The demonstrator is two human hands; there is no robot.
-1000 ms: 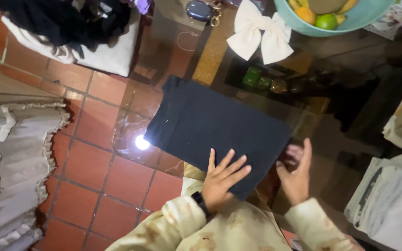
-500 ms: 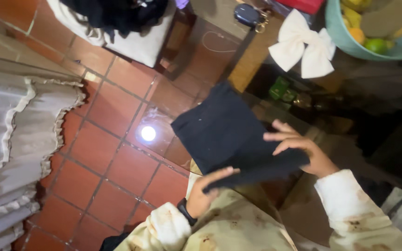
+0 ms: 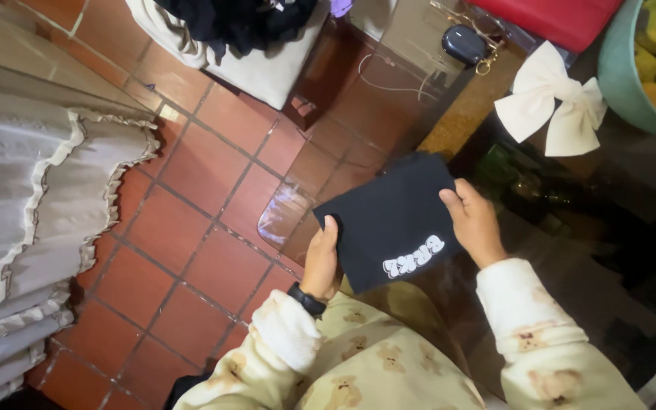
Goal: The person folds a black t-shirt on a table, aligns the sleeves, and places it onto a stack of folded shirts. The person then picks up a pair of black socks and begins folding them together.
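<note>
Folded black garment held over glass table corner.
Glass table (image 3: 389,91): its edge runs diagonally, open red tile floor (image 3: 191,220) to the left. Black garment (image 3: 389,220): compact rectangle, white puffy lettering near its lower edge; earlier a larger panel flat on the glass, since folded smaller. Left hand (image 3: 322,262) and right hand (image 3: 474,222): fingers together, each clasping one side edge. White bow (image 3: 552,102) lies beyond.

folded cloth (image 3: 393,220) between both hands — bow (image 3: 552,102) behind
</note>
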